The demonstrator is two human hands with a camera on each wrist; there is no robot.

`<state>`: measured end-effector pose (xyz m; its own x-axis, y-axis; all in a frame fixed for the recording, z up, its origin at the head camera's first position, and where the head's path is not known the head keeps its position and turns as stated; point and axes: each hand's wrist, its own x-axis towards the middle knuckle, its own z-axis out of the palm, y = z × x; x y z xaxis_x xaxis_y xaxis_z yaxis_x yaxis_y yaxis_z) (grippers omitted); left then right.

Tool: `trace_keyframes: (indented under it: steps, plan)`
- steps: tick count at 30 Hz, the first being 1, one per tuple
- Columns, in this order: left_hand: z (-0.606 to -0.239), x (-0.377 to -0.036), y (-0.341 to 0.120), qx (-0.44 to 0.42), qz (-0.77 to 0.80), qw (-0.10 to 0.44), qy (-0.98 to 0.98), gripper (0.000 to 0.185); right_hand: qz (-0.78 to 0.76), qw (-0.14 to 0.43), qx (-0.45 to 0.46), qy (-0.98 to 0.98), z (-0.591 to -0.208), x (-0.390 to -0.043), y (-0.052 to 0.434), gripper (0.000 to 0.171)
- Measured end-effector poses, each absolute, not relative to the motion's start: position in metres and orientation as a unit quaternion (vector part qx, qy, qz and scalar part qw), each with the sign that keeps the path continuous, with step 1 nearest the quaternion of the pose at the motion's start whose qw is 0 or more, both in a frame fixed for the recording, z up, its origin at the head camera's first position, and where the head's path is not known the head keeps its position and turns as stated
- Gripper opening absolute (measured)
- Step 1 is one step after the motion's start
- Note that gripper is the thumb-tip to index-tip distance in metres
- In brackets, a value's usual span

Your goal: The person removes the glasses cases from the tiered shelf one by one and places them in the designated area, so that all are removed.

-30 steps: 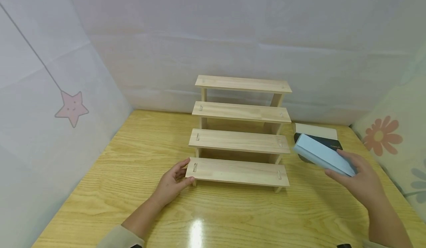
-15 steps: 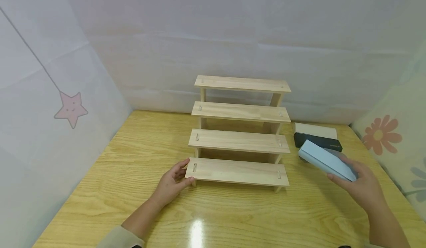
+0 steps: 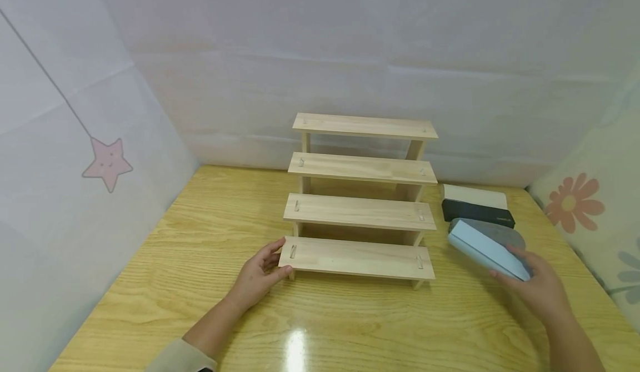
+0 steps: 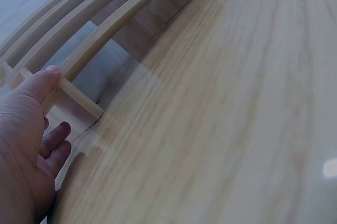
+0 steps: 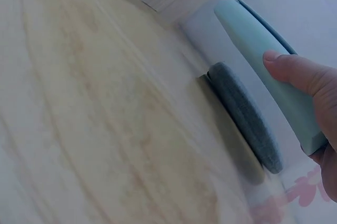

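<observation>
A four-step wooden display stand (image 3: 357, 257) stands mid-table, its shelves rising toward the back. At the left end of the lowest shelf, my left hand (image 3: 256, 279) grips the board, thumb at the front corner and index finger at the back one. The left wrist view shows the thumb tip (image 4: 52, 69) on the shelf edge and the other fingers curled beneath. My right hand (image 3: 542, 290) holds a light blue glasses case (image 3: 487, 250) by its near end, thumb on one face (image 5: 274, 56). This case is tilted above the table and partly overlaps a grey case (image 3: 510, 233).
Behind the grey case, a black case (image 3: 477, 212) and a cream case (image 3: 475, 195) lie in a row right of the stand. A white cloth backdrop (image 3: 340, 55) with a printed star and flowers encloses the wood-grain table (image 3: 225, 211).
My right hand has brought the light blue glasses case nearer to me and lower, uncovering the black case and much of the grey one. My left hand has kept its place on the stand.
</observation>
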<state>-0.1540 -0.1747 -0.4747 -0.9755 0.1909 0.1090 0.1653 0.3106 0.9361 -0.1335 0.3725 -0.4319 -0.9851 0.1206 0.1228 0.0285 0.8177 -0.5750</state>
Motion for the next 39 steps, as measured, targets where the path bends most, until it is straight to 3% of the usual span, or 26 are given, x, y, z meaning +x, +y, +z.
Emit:
trace_keyframes:
  steps: [11,39]
  plan:
    - [-0.475,-0.154,-0.175,0.103,0.576,0.013,0.811,0.066,0.308,0.045,-0.05,-0.949,-0.447,-0.135,0.376,0.084]
    - [-0.476,-0.155,-0.175,0.111,0.572,0.007,0.812,0.066,0.291,0.05,-0.031,-0.955,-0.469,-0.136,0.384,0.082]
